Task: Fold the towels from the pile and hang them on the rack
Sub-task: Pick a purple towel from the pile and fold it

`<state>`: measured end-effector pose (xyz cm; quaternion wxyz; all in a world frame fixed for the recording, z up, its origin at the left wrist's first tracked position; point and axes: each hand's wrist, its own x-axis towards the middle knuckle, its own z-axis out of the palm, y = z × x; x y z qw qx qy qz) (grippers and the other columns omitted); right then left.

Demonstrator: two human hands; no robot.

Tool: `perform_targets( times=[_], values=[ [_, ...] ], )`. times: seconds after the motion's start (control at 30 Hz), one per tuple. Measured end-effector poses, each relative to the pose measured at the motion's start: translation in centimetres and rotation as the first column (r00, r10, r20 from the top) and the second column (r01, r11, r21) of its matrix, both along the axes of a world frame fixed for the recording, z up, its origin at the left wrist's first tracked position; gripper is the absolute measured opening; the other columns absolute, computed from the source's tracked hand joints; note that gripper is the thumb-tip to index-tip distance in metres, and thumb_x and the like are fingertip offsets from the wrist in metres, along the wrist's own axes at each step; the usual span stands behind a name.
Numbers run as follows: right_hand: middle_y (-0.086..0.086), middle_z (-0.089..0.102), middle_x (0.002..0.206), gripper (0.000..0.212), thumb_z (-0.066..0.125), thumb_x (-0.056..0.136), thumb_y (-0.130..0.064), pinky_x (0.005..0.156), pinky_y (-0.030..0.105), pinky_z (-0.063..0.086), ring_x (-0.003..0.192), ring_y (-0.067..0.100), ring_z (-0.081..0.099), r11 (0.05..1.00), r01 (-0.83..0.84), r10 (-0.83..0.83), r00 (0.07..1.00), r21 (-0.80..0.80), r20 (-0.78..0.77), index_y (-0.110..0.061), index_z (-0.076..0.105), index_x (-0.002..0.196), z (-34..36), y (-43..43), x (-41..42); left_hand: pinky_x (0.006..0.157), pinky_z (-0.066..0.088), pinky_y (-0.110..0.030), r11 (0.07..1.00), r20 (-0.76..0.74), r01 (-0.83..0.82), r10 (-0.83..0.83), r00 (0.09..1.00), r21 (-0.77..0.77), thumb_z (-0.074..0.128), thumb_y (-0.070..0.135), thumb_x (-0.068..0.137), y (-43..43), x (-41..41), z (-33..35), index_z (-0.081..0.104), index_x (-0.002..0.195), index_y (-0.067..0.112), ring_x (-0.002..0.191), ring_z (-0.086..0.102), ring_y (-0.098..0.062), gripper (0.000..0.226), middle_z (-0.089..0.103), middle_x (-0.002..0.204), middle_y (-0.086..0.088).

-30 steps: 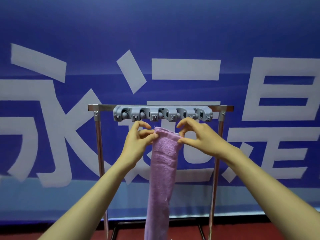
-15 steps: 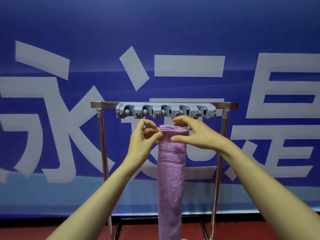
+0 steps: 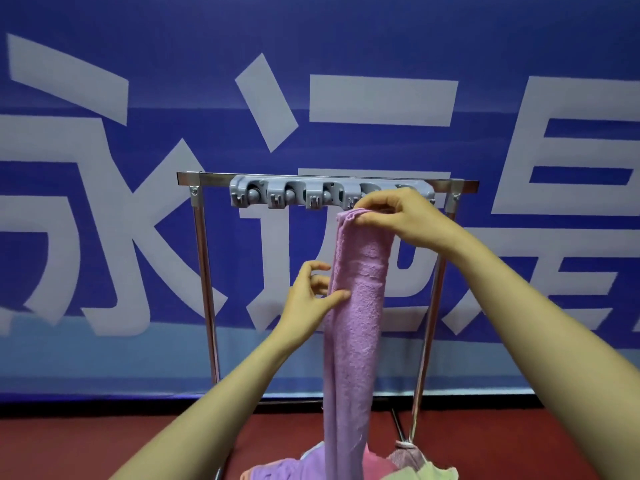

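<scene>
Person holds a lilac towel [image 3: 360,323] up at a metal rack [image 3: 206,289], head-cam view. Nearest the lens, well below both sets of fingers, a pile of towels [image 3: 277,471] in purple, pink & pale green lies on the red floor [image 3: 104,441]; the lilac towel's lower end drops down in front of it. Mid-frame, L hand [image 3: 308,299] takes the towel's left edge in a light pinch: thumb flat on the front, fingers half curled at the edge, tips partly hidden by cloth. The towel, folded to a long narrow strip, runs up from those fingers to R hand [image 3: 405,220], higher & to the right, which pinches the folded top end btwn thumb & forefingers, the other fingers arched over it. Just above the R fingertips, touching or nearly so (can't tell which), sits the grey hook strip [image 3: 277,195] fixed to the rack's top bar; R knuckles cover its right end. Behind everything hangs a blue banner [image 3: 346,36] w/ large white characters.
</scene>
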<state>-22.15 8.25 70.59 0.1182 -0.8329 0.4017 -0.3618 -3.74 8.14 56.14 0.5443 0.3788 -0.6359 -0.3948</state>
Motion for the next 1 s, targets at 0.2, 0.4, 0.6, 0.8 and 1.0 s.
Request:
perform_targets(
  times=[0.2, 0.4, 0.6, 0.8, 1.0],
  values=[
    [-0.014, 0.068, 0.093, 0.012, 0.065, 0.089, -0.028, 0.08, 0.023, 0.051, 0.091, -0.001, 0.061, 0.999, 0.003, -0.004, 0.999, 0.032, 0.044, -0.025, 0.073, 0.099, -0.2, -0.6, -0.4, 0.072, 0.049, -0.021, 0.994, 0.018, 0.0, -0.002, 1.0, 0.11, 0.079, 0.014, 0.076, -0.6, -0.1, -4.6, 0.05, 0.105, 0.021, 0.071, 0.06, -0.006, 0.042, 0.065, 0.073, 0.01],
    [-0.006, 0.069, 0.094, 0.014, 0.064, 0.091, -0.026, 0.082, 0.027, 0.05, 0.086, 0.0, 0.058, 0.998, 0.056, -0.056, 0.997, -0.005, 0.057, -0.018, 0.073, 0.099, -0.1, -0.8, 0.0, 0.07, 0.05, -0.022, 0.974, -0.02, -0.068, 0.074, 0.997, 0.217, 0.076, 0.008, 0.079, -0.9, 0.0, -7.4, 0.045, 0.094, 0.016, 0.074, 0.059, -0.013, 0.035, 0.061, 0.085, -0.004],
    [-0.009, 0.066, 0.098, 0.014, 0.062, 0.092, -0.024, 0.081, 0.024, 0.052, 0.095, 0.007, 0.06, 0.999, 0.019, -0.016, 0.998, -0.043, 0.055, -0.019, 0.072, 0.101, 0.4, -0.9, -0.1, 0.084, 0.052, -0.032, 0.986, -0.094, 0.016, 0.0, 0.996, 0.164, 0.057, 0.029, 0.095, 0.0, 0.0, -6.9, 0.061, 0.09, 0.014, 0.082, 0.059, -0.008, 0.017, 0.064, 0.084, 0.003],
    [-0.007, 0.066, 0.099, 0.012, 0.063, 0.09, -0.021, 0.082, 0.02, 0.053, 0.098, 0.005, 0.06, 0.991, -0.13, 0.127, 0.988, 0.029, 0.088, -0.026, 0.07, 0.097, 0.3, -1.3, -1.0, 0.087, 0.055, -0.028, 0.986, -0.029, 0.103, -0.1, 0.995, 0.132, 0.064, 0.007, 0.09, -0.1, 0.6, -6.0, 0.057, 0.113, 0.011, 0.092, 0.069, -0.019, 0.025, 0.074, 0.095, -0.009],
    [-0.008, 0.07, 0.095, 0.012, 0.064, 0.09, -0.02, 0.085, 0.025, 0.053, 0.094, 0.002, 0.063, 0.995, -0.081, 0.072, 0.988, 0.062, 0.134, -0.027, 0.072, 0.095, -0.2, -1.6, -1.7, 0.078, 0.054, -0.031, 0.954, -0.128, -0.295, 0.3, 0.945, 0.055, 0.065, -0.001, 0.087, -0.7, 1.3, -6.0, 0.052, 0.082, 0.012, 0.076, 0.065, -0.017, 0.019, 0.069, 0.077, -0.002]
  ],
)
